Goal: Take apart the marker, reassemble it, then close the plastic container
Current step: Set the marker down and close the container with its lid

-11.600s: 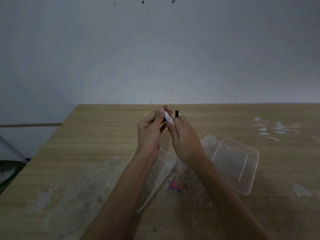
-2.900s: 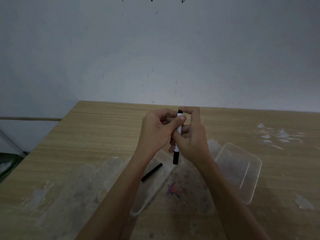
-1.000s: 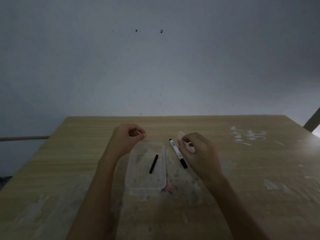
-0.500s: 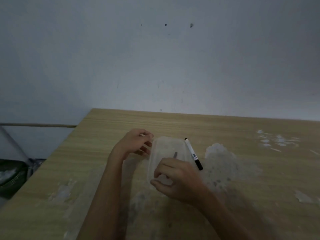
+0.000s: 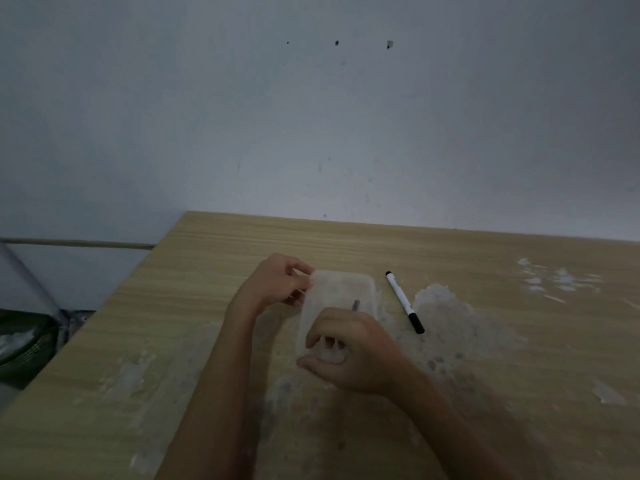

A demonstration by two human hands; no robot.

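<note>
A clear plastic container lies on the wooden table with its clear lid on top. Through the plastic a short dark piece shows inside. My left hand pinches the container's far left corner. My right hand presses down on the near end of the lid, fingers curled over it. A white marker with a black cap lies on the table just right of the container, apart from both hands.
The wooden table has pale worn patches right of the marker and near the front. Its left edge drops off to a dark object on the floor. A grey wall stands behind.
The marker has been set down on the table. The lid went onto the container, and both hands moved onto it; the right hand now presses its near end.
</note>
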